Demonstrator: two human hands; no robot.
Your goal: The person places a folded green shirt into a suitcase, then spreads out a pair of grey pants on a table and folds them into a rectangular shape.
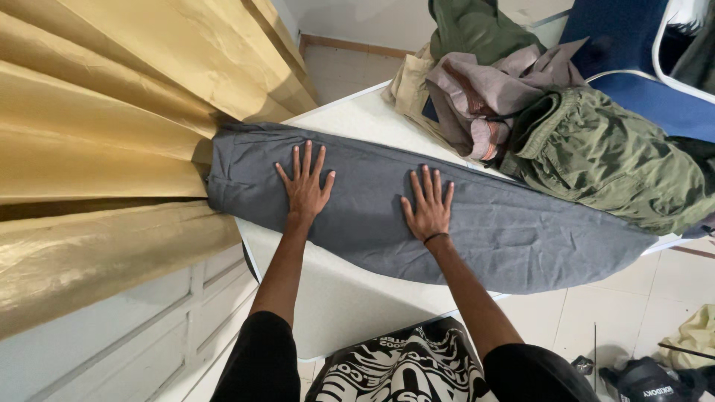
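Grey trousers (417,212) lie folded lengthwise, diagonally across the white table (350,298), waist end against the gold curtain (97,149). Left hand (305,186) and right hand (428,207) both rest flat on the cloth, fingers spread, pinching nothing; the open palms appear to hold it smooth. A heap of clothes (536,119) sits just beyond, touching the trousers' far edge.

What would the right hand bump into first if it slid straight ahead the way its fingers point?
The right hand lies flat on the grey garment. Sliding straight on, it would probably reach the pile of clothes first, most likely its mauve piece, though depth is hard to judge.
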